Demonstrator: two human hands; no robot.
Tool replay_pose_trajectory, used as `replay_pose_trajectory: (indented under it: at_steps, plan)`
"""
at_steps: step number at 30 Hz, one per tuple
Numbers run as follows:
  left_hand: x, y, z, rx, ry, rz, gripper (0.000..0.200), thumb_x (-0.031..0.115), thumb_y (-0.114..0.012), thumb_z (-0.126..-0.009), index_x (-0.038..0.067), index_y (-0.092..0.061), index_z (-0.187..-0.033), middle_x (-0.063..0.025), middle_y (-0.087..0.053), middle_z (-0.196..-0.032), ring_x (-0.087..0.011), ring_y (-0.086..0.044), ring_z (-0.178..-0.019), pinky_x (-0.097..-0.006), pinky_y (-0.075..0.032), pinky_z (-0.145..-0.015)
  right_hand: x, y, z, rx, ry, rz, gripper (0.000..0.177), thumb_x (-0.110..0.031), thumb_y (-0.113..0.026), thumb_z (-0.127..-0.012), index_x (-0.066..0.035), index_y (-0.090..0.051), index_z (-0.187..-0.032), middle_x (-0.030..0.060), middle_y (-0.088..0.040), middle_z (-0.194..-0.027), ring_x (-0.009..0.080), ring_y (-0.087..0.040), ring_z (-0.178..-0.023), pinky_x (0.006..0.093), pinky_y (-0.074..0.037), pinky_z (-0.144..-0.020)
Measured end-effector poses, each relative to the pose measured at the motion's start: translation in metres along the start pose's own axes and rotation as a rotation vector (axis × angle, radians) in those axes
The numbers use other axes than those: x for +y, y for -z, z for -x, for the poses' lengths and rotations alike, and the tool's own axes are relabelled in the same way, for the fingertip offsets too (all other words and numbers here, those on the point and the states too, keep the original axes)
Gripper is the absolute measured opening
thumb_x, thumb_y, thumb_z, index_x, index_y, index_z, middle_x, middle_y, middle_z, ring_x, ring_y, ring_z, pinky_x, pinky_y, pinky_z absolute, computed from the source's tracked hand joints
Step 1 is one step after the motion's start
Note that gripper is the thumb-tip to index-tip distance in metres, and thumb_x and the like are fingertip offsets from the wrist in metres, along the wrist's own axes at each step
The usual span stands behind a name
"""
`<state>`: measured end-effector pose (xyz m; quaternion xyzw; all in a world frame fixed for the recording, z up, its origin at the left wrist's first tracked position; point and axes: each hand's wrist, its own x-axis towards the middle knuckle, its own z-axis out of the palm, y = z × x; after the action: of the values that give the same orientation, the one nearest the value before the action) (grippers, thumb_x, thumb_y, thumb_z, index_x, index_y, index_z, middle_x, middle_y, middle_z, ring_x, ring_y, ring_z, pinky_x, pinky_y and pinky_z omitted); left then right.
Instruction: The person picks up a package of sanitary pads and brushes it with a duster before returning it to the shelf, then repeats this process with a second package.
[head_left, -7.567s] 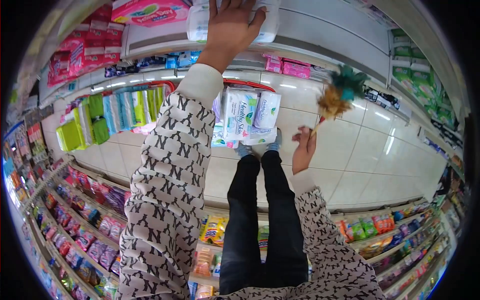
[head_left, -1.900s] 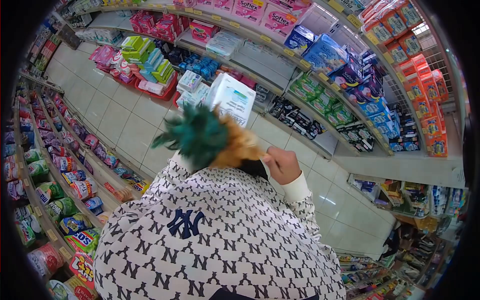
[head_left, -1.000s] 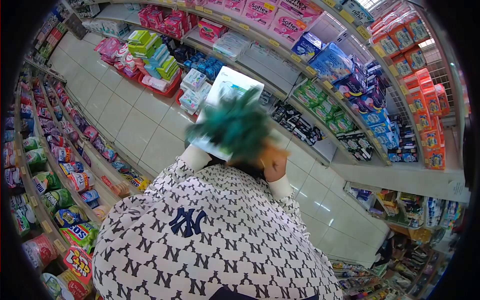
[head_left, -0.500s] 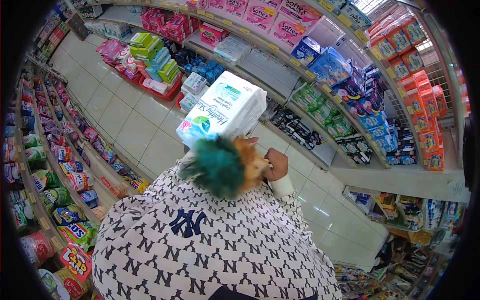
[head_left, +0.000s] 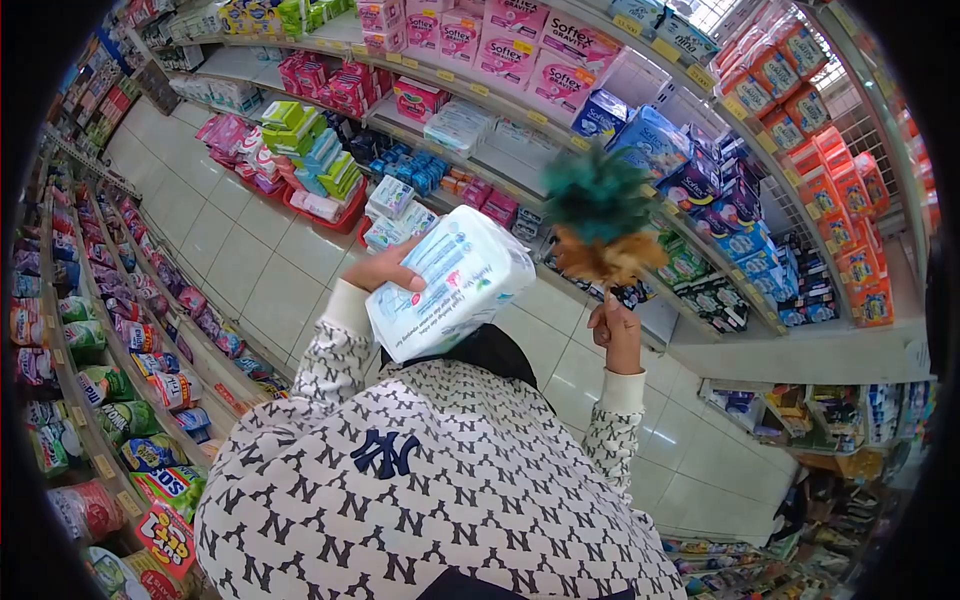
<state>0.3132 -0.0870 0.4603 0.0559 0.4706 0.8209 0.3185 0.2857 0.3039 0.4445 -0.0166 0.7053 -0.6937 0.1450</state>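
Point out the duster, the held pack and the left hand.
Duster [head_left: 600, 203], head view: green feathers.
Held pack [head_left: 448, 285], head view: printed face.
Left hand [head_left: 384, 268], head view: back of hand.

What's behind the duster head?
Past the right side of the duster head, blue packs and green packs show. The area straight behind it is covered; can't tell what's there.

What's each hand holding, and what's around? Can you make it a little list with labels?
Left hand: holds a white pack with printing on it
Right hand: grips a duster by its handle
Duster colours: dark green and tan
Floor: pale tiles, with a red basket on them
Shelf: pink Softex packs
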Motion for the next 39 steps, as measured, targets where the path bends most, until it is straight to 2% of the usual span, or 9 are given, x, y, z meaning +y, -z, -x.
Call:
replay_pose_trajectory:
  at_steps: [3,7,11,14,21,25,32,35,39]
  plan:
    - [0.048,-0.018,-0.006,-0.005,-0.153,-0.57,0.116,0.022,-0.082,-0.059,0.008,-0.017,-0.154,-0.014,-0.029,-0.153,-0.0219,-0.033,-0.136,-0.0349,-0.023,-0.113,-0.028,-0.016,-0.001,-0.233,0.107,0.361,0.045,-0.038,-0.057,-0.096,-0.001,-0.066,-0.072,-0.0027,-0.047,-0.053,0.0056,-0.033,-0.049,0.0256,-0.024,-0.047]
    - [0.06,-0.034,-0.009,0.09,-0.306,-0.732,0.116,0.022,-0.081,-0.057,0.007,-0.018,-0.154,-0.0152,-0.026,-0.155,-0.024,-0.025,-0.142,-0.036,-0.018,-0.115,0.004,0.011,-0.031,0.106,0.136,0.72,0.041,-0.034,-0.059,-0.095,-0.001,-0.068,-0.073,-0.003,-0.048,-0.052,0.0071,-0.036,-0.05,0.0274,-0.027,-0.048]
    - [0.044,-0.029,-0.012,0.236,-0.413,-0.84,0.124,0.024,-0.086,-0.053,0.012,-0.017,-0.155,-0.012,-0.031,-0.152,-0.0265,-0.033,-0.136,-0.0375,-0.022,-0.113,-0.027,0.013,-0.019,0.013,-0.181,0.02,0.04,-0.035,-0.058,-0.095,-0.002,-0.069,-0.073,-0.0005,-0.056,-0.057,0.007,-0.036,-0.049,0.0259,-0.031,-0.049]
    - [0.036,-0.029,-0.011,0.25,-0.376,-0.802,0.124,0.023,-0.085,-0.053,0.012,-0.015,-0.155,-0.0132,-0.03,-0.152,-0.0266,-0.033,-0.137,-0.0364,-0.021,-0.114,-0.007,-0.011,-0.02,-0.064,-0.055,0.322,0.041,-0.034,-0.057,-0.096,-0.002,-0.068,-0.073,0.0008,-0.055,-0.06,0.0073,-0.04,-0.05,0.026,-0.032,-0.05]
    - [-0.015,0.007,-0.028,0.35,-0.474,0.058,0.098,0.019,-0.072,-0.074,0.013,-0.015,-0.154,-0.0127,-0.043,-0.138,-0.0228,-0.048,-0.125,-0.0378,-0.039,-0.106,0.067,-0.018,-0.046,0.226,0.097,0.409,0.045,-0.036,-0.052,-0.099,-0.002,-0.062,-0.07,-0.001,-0.044,-0.055,0.0076,-0.039,-0.051,0.0261,-0.03,-0.05]
    - [-0.029,0.003,-0.05,0.434,-0.468,0.66,0.052,0.032,-0.059,-0.09,0.01,-0.046,-0.135,-0.0091,-0.06,-0.126,-0.023,-0.059,-0.115,-0.0417,-0.044,-0.103,0.054,-0.066,-0.015,0.264,0.227,0.174,0.041,-0.036,-0.051,-0.1,-0.002,-0.053,-0.075,0.0009,-0.041,-0.058,0.0098,-0.042,-0.054,0.028,-0.034,-0.051]
    - [-0.067,0.012,-0.066,0.277,-0.348,0.836,0.068,0.057,-0.053,-0.085,0.011,-0.049,-0.135,-0.0116,-0.049,-0.138,-0.0309,-0.046,-0.128,-0.053,-0.036,-0.108,0.038,-0.094,-0.017,0.02,0.363,0.777,0.035,-0.029,-0.06,-0.094,-0.002,-0.052,-0.074,0.014,-0.042,-0.059,0.0172,-0.041,-0.052,0.0333,-0.037,-0.052]
    - [-0.06,0.003,-0.066,0.494,-0.264,0.995,0.072,0.054,-0.062,-0.078,0.012,-0.049,-0.136,-0.0119,-0.049,-0.136,-0.0327,-0.048,-0.124,-0.0528,-0.038,-0.105,0.08,-0.07,-0.048,0.315,0.279,0.494,0.038,-0.03,-0.06,-0.095,-0.001,-0.05,-0.073,0.0141,-0.04,-0.058,0.0137,-0.036,-0.055,0.0328,-0.036,-0.052]
    - [-0.068,0.015,-0.066,0.645,-0.211,1.032,0.073,0.056,-0.063,-0.077,0.013,-0.049,-0.134,-0.0118,-0.049,-0.135,-0.0332,-0.048,-0.123,-0.0536,-0.039,-0.104,0.08,-0.062,-0.037,0.255,0.236,0.405,0.039,-0.029,-0.059,-0.096,0.0,-0.047,-0.073,0.014,-0.037,-0.058,0.0126,-0.031,-0.057,0.033,-0.033,-0.051]
